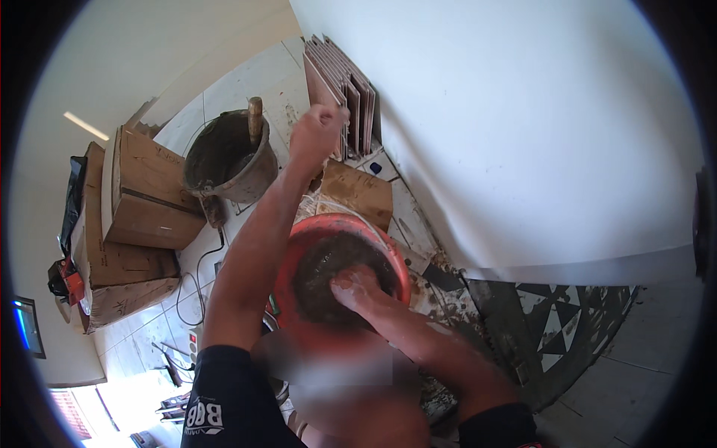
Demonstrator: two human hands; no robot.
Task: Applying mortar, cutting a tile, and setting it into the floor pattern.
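Left grip (319,132) curls together beyond one red basin (401,272); right grip (357,285), in grey mix (325,257), I cannot tell.

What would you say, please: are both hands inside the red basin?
No, only the right hand is inside the red basin; the left hand is outside it.

The right hand (355,285) is partly hidden in grey mix (325,257); blur covers the near side of the red basin (402,272). Whether the left hand (316,133) grips anything is unclear. The lower edge cuts off both black sleeves (230,388).
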